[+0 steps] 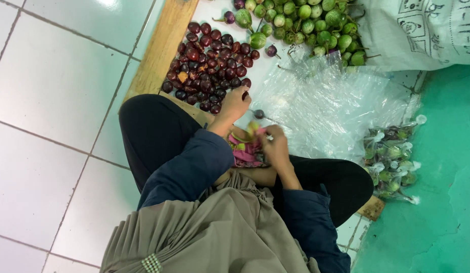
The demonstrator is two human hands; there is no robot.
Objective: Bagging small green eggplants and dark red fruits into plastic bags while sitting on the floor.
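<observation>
I sit cross-legged on the floor. My left hand (234,104) reaches to the near edge of a pile of small round purple eggplants (207,63) and pinches one dark eggplant (244,94) at its fingertips. My right hand (275,147) rests in my lap with its fingers curled over a pink cloth (246,154) that holds yellow-green scraps (252,128). Something small and pale shows at its fingertips, too small to name. One loose purple eggplant (259,114) lies between the hands and a sheet of clear plastic (326,108).
A heap of small green eggplants (305,25) lies at the top, beside a white sack (422,35). Clear bags filled with eggplants (391,159) sit on the green floor at the right. A wooden board (161,48) borders the purple pile; white tiles lie at the left.
</observation>
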